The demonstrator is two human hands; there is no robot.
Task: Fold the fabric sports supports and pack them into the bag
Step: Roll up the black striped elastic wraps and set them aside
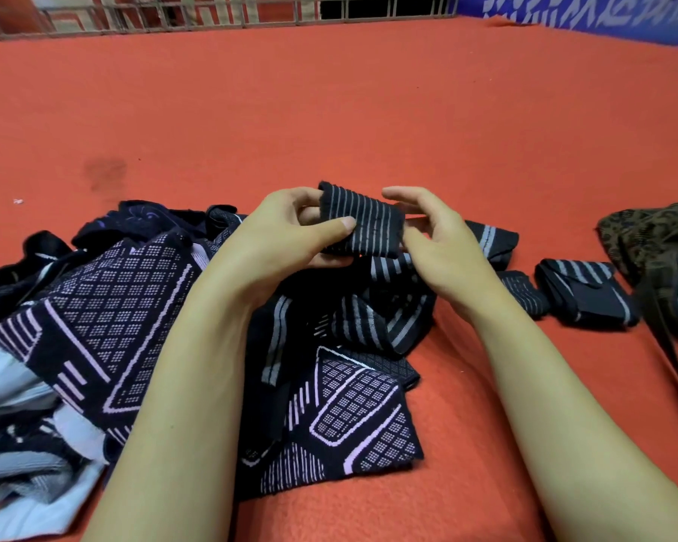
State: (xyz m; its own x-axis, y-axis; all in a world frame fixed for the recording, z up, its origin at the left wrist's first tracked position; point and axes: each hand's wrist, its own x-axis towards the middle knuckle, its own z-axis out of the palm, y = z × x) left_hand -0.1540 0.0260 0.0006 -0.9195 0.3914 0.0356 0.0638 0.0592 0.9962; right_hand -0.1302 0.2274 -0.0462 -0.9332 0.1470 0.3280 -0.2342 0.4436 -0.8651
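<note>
A red blanket (pixel 368 103) fills the frame, a pile of supports (pixel 141 307) at lower left, the brown bag (pixel 658 244) at right edge. At centre, the left hand (pixel 286 232) pinches a striped support (pixel 363 221); the right hand (pixel 435 236) curls against its right end.

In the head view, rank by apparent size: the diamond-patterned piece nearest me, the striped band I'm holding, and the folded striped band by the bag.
1. Diamond-patterned dark fabric support, largest, though nearest the camera.
2 and 3. Held dark striped band and folded dark striped band: look alike, unranked.
</note>
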